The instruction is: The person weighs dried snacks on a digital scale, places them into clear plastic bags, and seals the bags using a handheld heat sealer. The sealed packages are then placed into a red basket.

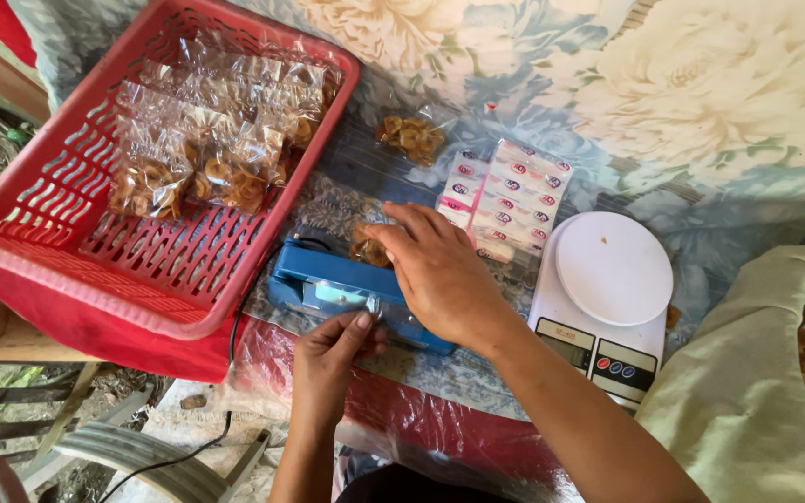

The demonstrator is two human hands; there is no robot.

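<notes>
On the bench [701,84], covered by a floral cloth, stand my red basket [58,224] of bagged snacks, a white scale [607,298] and a blue heat sealer [328,284]. My right hand [440,275] lies flat, pressing a clear snack bag [370,247] onto the sealer. My left hand [333,349] pinches the bag's edge. The sealer's right end is hidden under my hand; a cloth sack [757,373] is cut off at right.

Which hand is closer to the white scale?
Right. The right hand lies on the blue sealer, just left of the scale. The left hand pinches the bag edge at the sealer's near side, farther left of it.
</notes>
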